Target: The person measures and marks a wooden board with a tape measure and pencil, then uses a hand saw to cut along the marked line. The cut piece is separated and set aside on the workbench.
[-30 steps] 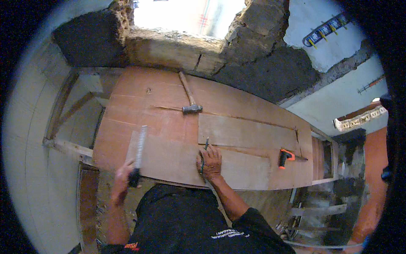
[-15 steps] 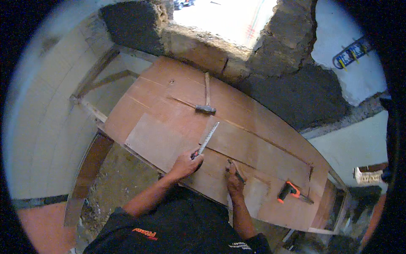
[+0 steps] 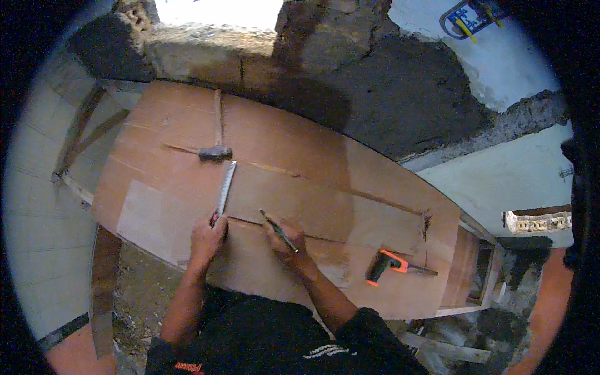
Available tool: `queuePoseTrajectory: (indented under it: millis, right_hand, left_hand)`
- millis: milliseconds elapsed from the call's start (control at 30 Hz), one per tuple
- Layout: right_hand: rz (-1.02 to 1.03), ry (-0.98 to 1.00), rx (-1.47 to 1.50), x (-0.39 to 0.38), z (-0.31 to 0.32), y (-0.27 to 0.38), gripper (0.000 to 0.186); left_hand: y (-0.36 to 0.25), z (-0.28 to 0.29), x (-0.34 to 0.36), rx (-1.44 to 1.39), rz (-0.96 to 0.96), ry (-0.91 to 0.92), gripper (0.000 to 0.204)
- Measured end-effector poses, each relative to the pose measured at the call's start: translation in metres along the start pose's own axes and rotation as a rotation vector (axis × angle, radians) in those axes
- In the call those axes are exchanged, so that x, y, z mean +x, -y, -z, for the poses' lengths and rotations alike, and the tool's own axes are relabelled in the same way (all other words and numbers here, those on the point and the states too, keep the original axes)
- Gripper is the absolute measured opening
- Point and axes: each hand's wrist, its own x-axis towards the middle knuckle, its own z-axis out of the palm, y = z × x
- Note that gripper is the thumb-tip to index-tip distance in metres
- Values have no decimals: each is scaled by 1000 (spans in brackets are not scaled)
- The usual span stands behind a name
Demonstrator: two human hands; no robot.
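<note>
1. Head view: smooth, grained reddish plywood [image 3: 181,122] spreads beneath both hands; rough dark mortar [image 3: 406,100] coats the far wall.
2. Left hand [image 3: 208,240] grips a straight silver-bladed tool [image 3: 227,187] by its dark-and-red handle, blade pointing far.
3. Just right, the right hand [image 3: 294,234] grasps a slim dark pencil [image 3: 271,220].
4. Wooden-handled hammer [image 3: 219,128] lies far of the blade; orange-and-black-handled tool [image 3: 379,267], right.
5. White and orange lettering marks the black shirt [image 3: 262,328].

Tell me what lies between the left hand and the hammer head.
The head view shows the silver blade held in the left hand, pointing toward the hammer head, over the wooden board.
</note>
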Motion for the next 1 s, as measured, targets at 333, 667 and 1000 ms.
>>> queuePoseTrajectory:
  millis: [333, 667, 1000]
  right_hand:
    - [-426, 407, -160, 30, -5, -37, 18]
    - [-328, 128, 287, 104, -4, -22, 23]
    - [-430, 218, 467, 128, -37, -28, 22]
  left_hand:
    - [-12, 1, 1, 118, 63, 85, 49]
    - [-18, 4, 0, 62, 76, 82, 41]
    - [-35, 8, -6, 156, 109, 56, 47]
